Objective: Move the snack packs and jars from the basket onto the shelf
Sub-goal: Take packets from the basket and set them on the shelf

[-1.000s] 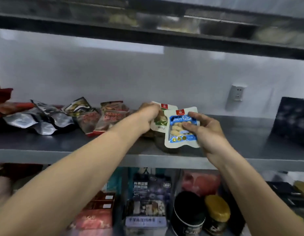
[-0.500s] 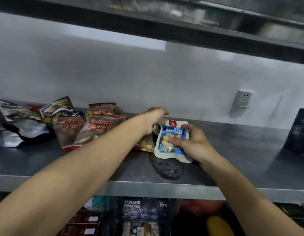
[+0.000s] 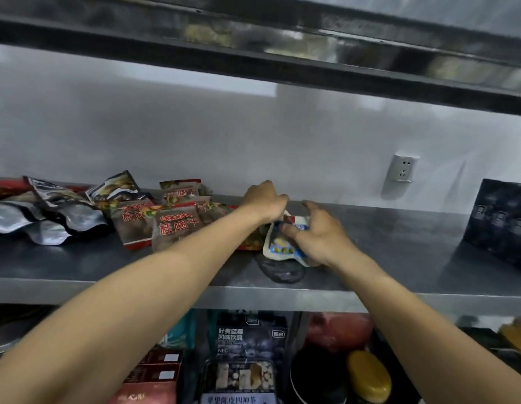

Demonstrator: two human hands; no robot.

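Note:
A white-and-blue snack pack (image 3: 278, 247) leans on the steel shelf (image 3: 399, 258) near its middle. My right hand (image 3: 322, 236) grips it from the right, thumb pressed on its front and forefinger lifted. My left hand (image 3: 265, 202) reaches in from the left, its fingers curled down over the pack's top edge. Whatever lies behind the pack under that hand is hidden. No basket is in view.
Red-brown snack packs (image 3: 177, 225) and silver foil pouches (image 3: 49, 220) crowd the shelf's left half. A dark box (image 3: 501, 220) stands at the far right below a wall socket (image 3: 402, 167). Another shelf (image 3: 253, 56) runs overhead. Below are boxes and a yellow-lidded jar (image 3: 370, 377).
Both hands lowered the blue pack from upright in the air onto the shelf beside the red-brown packs. The green pack held a second ago is no longer visible.

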